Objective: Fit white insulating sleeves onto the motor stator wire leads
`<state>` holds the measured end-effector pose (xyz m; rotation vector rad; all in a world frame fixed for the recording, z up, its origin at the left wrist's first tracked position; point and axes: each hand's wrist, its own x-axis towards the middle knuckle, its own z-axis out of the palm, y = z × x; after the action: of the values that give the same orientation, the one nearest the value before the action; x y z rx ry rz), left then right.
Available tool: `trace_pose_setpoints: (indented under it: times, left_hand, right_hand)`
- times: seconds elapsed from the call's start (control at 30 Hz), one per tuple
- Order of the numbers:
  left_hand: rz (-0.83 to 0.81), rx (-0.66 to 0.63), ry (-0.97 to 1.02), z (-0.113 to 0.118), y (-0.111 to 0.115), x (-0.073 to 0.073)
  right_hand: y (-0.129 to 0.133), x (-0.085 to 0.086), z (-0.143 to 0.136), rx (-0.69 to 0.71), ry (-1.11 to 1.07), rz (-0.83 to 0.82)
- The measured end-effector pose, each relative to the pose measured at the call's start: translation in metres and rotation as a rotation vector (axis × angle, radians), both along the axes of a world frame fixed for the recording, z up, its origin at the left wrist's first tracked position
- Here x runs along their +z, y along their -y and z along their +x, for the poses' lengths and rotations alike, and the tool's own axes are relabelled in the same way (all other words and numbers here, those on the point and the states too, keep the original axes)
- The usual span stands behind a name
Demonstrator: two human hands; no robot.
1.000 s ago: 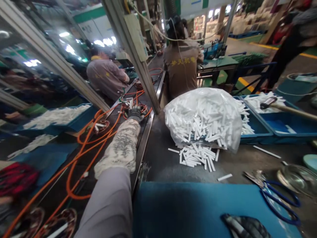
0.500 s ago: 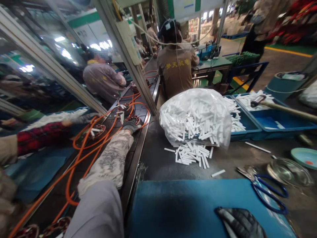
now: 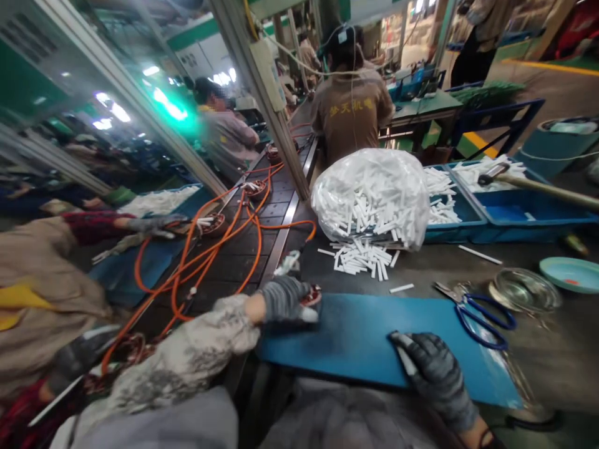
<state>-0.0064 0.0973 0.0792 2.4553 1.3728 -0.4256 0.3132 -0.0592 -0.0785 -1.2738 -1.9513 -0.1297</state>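
Note:
My left hand (image 3: 286, 300), in a grey striped glove, is closed around a small ring-shaped stator (image 3: 311, 295) with copper windings. It is over the left end of the blue mat (image 3: 355, 330); the fingers hide part of the ring. Pale pieces with a dark part (image 3: 289, 264) show just behind the hand, near the end of an orange cable (image 3: 292, 224). My right hand (image 3: 433, 371), also gloved, lies on the right part of the mat with fingers stretched forward and thumb alongside. Nothing held shows in it. Blue-handled scissors (image 3: 484, 321) are beside it.
A clear bag of white tubes (image 3: 372, 199) stands behind the mat, with loose tubes (image 3: 362, 257) spilled before it. Blue bins (image 3: 519, 215), a hammer (image 3: 538, 182) and a glass bowl (image 3: 524, 290) are at right. Left, a co-worker's gloved hand (image 3: 156, 226) reaches toward stators on the conveyor (image 3: 229, 255).
My left hand has drawn back from the conveyor to the mat, bringing a stator. My right hand stays on the mat; more of it shows as the view has shifted.

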Motion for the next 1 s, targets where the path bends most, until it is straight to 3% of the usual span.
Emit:
trace_pose_setpoints:
  times: [0.1,0.2,0.27,0.33,0.37,0.4,0.43,0.47,0.5,0.6,0.7,0.77,0.83,0.9,1.0]
  left_hand:
    - [0.002,0.017,0.073,0.047,0.058,-0.028]
    - [0.019,-0.010,0.461,0.071,0.088,-0.042]
    - [0.020,-0.155,0.846,0.065,0.092,-0.038]
    - [0.052,-0.248,1.147,0.043,0.083,-0.028]
    - [0.102,-0.207,1.236,0.029,0.073,-0.022]
    - [0.242,-0.064,1.291,0.017,0.061,-0.019]
    - [0.404,0.086,1.242,0.006,0.047,-0.017]
    - [0.552,0.154,1.125,-0.001,0.032,-0.018]
    - [0.568,0.145,1.061,-0.004,0.019,-0.021]
    - [0.442,-0.045,0.849,0.009,-0.011,-0.037]
    - [0.298,-0.215,0.511,0.032,-0.018,-0.047]
    - [0.260,-0.238,0.226,0.040,-0.009,-0.044]
    - [0.245,-0.204,-0.007,0.037,0.011,-0.032]
    - [0.214,-0.174,-0.162,0.026,0.038,-0.012]
    - [0.193,-0.195,-0.222,0.012,0.075,0.024]
  right_hand:
    - [-0.005,0.011,-0.009,0.011,-0.060,-0.037]
    - [-0.010,0.024,-0.025,0.039,-0.103,-0.077]
    - [-0.012,0.033,-0.035,0.084,-0.121,-0.063]
    - [-0.010,0.041,-0.040,0.095,-0.144,-0.053]
    - [-0.009,0.044,-0.042,0.084,-0.151,-0.053]
    - [-0.007,0.047,-0.043,0.076,-0.151,-0.055]
    - [-0.005,0.049,-0.046,0.077,-0.143,-0.059]
    - [-0.004,0.050,-0.050,0.092,-0.127,-0.062]
    - [-0.003,0.050,-0.055,0.118,-0.102,-0.067]
    - [-0.008,0.049,-0.074,0.128,0.003,-0.096]
    - [-0.017,0.046,-0.082,0.081,0.074,-0.110]
    - [-0.022,0.045,-0.074,0.128,0.113,-0.114]
    - [-0.025,0.045,-0.057,0.216,0.162,-0.120]
    - [-0.029,0.046,-0.039,0.300,0.186,-0.108]
    - [-0.041,0.051,-0.021,0.373,0.198,-0.117]
